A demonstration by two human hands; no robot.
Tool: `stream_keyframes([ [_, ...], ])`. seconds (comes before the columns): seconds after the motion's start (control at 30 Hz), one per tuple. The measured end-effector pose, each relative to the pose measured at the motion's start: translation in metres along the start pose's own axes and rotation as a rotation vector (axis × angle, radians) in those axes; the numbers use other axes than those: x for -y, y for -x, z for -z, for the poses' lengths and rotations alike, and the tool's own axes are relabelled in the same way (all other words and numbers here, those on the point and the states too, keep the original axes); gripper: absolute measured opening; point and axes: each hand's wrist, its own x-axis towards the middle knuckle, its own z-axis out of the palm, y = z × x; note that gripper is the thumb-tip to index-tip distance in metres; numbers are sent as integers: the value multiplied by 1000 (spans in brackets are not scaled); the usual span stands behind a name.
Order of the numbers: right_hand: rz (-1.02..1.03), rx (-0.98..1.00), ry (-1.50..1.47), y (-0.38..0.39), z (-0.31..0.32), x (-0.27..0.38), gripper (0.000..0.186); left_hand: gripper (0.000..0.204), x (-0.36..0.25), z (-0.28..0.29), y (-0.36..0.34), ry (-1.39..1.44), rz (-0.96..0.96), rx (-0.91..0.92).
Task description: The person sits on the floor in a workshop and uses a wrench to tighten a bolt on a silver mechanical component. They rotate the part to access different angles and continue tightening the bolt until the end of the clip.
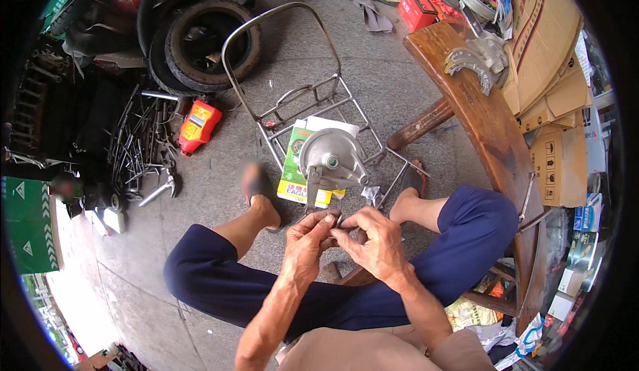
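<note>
My left hand and my right hand meet in front of my lap, fingertips pinched together. Between them is a small dark metal part, mostly covered by the fingers, so its kind does not show. Just beyond the hands lies a round silver drum brake plate with a lever on its near side. It rests over a green, white and yellow box on the floor. A tubular metal rack stands around and behind the box.
Right of me is a wooden bench with curved brake shoes on it. Cardboard boxes stack beyond. At left are a red oil bottle, a hammer, a pile of wrenches and tires.
</note>
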Motion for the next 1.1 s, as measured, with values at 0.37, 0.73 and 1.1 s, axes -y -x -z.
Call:
stream_keyframes([
  [0.37, -99, 385, -442, -77, 65, 38, 15, 50, -130, -61, 19, -590, 27, 369],
  [0.73, -245, 145, -551, -84, 59, 9, 18, 43, -132, -59, -17, -661, 74, 431],
  [1.1, -388, -7, -644, -94, 41, -29, 15, 28, -130, 25, -88, -1176, -253, 66],
])
